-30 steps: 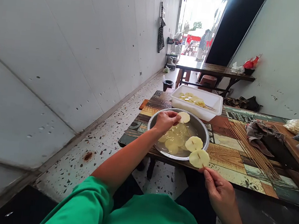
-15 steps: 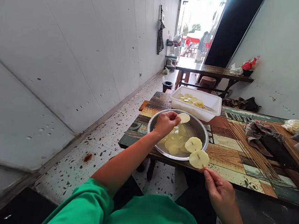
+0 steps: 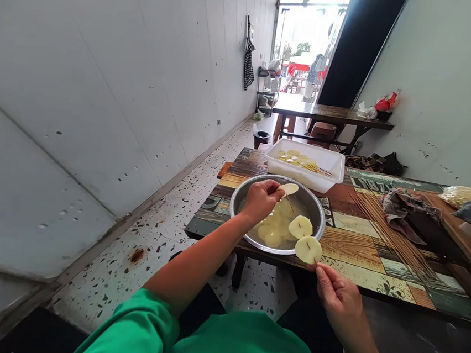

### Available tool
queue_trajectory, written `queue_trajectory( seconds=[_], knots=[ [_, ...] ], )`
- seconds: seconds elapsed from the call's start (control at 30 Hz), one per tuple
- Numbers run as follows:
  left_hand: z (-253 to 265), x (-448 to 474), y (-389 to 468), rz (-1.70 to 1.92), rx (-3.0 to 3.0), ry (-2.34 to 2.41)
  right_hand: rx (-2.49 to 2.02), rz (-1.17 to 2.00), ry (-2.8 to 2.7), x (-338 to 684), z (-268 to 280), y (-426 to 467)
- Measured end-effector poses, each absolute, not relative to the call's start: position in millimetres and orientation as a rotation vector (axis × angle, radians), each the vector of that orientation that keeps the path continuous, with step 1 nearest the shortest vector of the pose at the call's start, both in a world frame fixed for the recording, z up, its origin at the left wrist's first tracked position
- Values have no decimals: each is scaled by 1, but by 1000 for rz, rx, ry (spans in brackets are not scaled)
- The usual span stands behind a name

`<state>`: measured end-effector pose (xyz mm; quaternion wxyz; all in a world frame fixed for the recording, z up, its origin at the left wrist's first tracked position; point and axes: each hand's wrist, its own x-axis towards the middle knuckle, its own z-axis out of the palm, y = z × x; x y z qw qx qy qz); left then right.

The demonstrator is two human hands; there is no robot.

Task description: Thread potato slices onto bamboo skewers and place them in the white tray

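My left hand point(image 3: 262, 198) pinches a thin, pale potato slice point(image 3: 289, 190) above a metal basin point(image 3: 236, 210). The tip of a wooden skewer point(image 3: 290, 205) reaches this slice; whether it has gone through I cannot tell. Closed around the skewer's lower end, my right hand point(image 3: 339, 289) is at the table's front edge. Two more slices are threaded on the skewer: one point(image 3: 300, 227) over the basin's rim and another point(image 3: 308, 250) just above my right fingers. Inside the basin, several peeled pale slices point(image 3: 274, 230) lie in cloudy water.
Behind the basin stands a white plastic tub point(image 3: 302, 177) with skewered slices. Bare skewers point(image 3: 392, 236) lie in a bundle on the patterned table point(image 3: 345, 248), near a crumpled cloth point(image 3: 407, 212). A wooden board point(image 3: 459, 231) is at the right. Farther back are a second table point(image 3: 320, 111) and a bin point(image 3: 261, 137).
The slice in my left hand has turned more edge-on. My right hand and the skewer appear slightly farther left, while the whole view has also shifted a little.
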<state>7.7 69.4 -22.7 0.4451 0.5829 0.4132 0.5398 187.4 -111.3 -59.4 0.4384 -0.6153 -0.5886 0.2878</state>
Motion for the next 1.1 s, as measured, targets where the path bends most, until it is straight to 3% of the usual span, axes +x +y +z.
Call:
queue_trajectory(
  seconds=[0.2, 0.43, 0.5, 0.7, 0.8, 1.0, 1.1],
  knots=[
    [-15, 6, 67, 1220, 1139, 888, -1545, 671, -1394, 184, -66, -112],
    [-13, -1, 67, 1243, 1160, 879, -1322, 1283, -1149, 189, -68, -106],
    [-13, -2, 66, 1293, 1194, 892, -1363, 1163, -1211, 190, -67, -106],
    [-13, 0, 64, 1346, 1460, 957, -1530, 274, -1523, 182, -75, -109],
    [-12, 4, 62, 1310, 1478, 937, -1506, 124, -1562, 178, -78, -109],
    [-13, 11, 58, 1275, 1174, 958, -1484, 587, -1341, 180, -65, -110],
    [-13, 10, 57, 1405, 1403, 1080, -1318, 1161, -1082, 181, -55, -115]
  ],
)
